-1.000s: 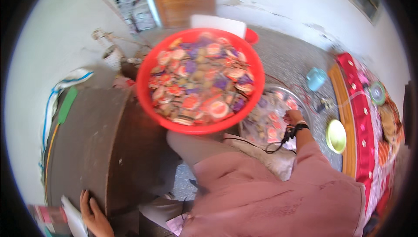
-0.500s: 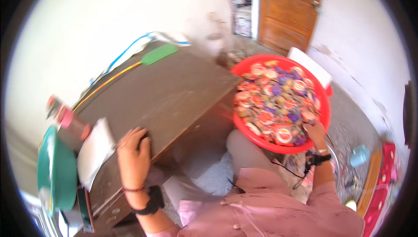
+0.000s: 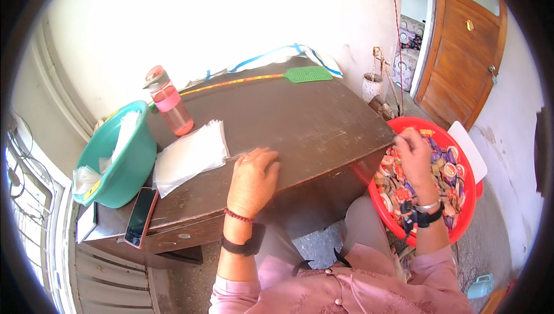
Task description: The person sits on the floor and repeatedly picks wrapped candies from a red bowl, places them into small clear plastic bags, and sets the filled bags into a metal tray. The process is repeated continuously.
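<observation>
My left hand (image 3: 252,176) lies on the dark brown desk (image 3: 311,120) near its front edge, fingers loosely bent and apart, with nothing in it. Just left of it is a stack of clear plastic bags (image 3: 190,155). Over the left part of a red basin (image 3: 474,204), close to the desk's right corner, is my right hand (image 3: 414,155). Its fingers are curled together; whatever they hold, if anything, is too hidden to name. The basin is heaped with small wrapped pieces (image 3: 394,184) in red, purple and brown.
A teal basin (image 3: 124,167) with plastic bags inside stands at the desk's left end. Beside it are a phone (image 3: 140,219) and a pink bottle (image 3: 170,106). A green fly swatter (image 3: 309,74) lies along the back. A white board (image 3: 468,151) is behind the red basin.
The view has swung left. My right hand has come up from the pieces at the basin's near right side toward the desk corner. My left hand stays on the desk, closer to the bags.
</observation>
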The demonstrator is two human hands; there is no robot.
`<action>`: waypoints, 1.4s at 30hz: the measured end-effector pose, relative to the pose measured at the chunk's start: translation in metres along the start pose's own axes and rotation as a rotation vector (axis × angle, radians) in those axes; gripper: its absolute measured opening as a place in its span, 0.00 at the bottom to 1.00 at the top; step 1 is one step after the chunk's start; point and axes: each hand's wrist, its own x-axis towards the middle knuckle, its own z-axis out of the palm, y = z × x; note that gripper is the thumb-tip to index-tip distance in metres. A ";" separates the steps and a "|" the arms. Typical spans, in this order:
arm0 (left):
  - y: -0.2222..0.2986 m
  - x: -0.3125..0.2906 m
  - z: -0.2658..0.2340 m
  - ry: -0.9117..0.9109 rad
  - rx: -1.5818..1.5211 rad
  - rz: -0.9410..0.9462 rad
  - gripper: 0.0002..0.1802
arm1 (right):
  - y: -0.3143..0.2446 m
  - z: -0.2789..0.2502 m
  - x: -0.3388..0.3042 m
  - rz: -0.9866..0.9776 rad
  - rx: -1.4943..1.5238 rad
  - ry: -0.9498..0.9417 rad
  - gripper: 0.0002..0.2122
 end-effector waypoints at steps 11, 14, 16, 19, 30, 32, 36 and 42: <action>-0.001 -0.002 -0.003 0.330 -0.010 0.054 0.08 | -0.057 0.140 0.042 -0.207 -0.056 -0.309 0.08; -0.002 -0.002 -0.001 0.396 -0.060 0.045 0.08 | -0.057 0.142 0.041 -0.193 -0.131 -0.352 0.09; -0.003 -0.002 0.000 0.416 -0.055 0.035 0.08 | -0.061 0.141 0.038 -0.196 -0.135 -0.340 0.08; -0.007 -0.002 -0.003 0.425 -0.074 0.030 0.10 | -0.065 0.140 0.037 -0.190 -0.147 -0.334 0.08; -0.088 -0.019 -0.082 0.271 0.379 -0.065 0.23 | -0.061 0.141 0.035 -0.202 -0.192 -0.321 0.08; -0.110 -0.027 -0.098 0.172 0.416 -0.164 0.22 | -0.061 0.141 0.035 -0.218 -0.178 -0.302 0.07; -0.132 -0.037 -0.119 0.052 0.451 -0.181 0.17 | -0.063 0.143 0.034 -0.205 -0.181 -0.306 0.07; -0.124 -0.033 -0.120 0.099 0.434 -0.308 0.12 | -0.064 0.141 0.034 -0.172 -0.212 -0.323 0.07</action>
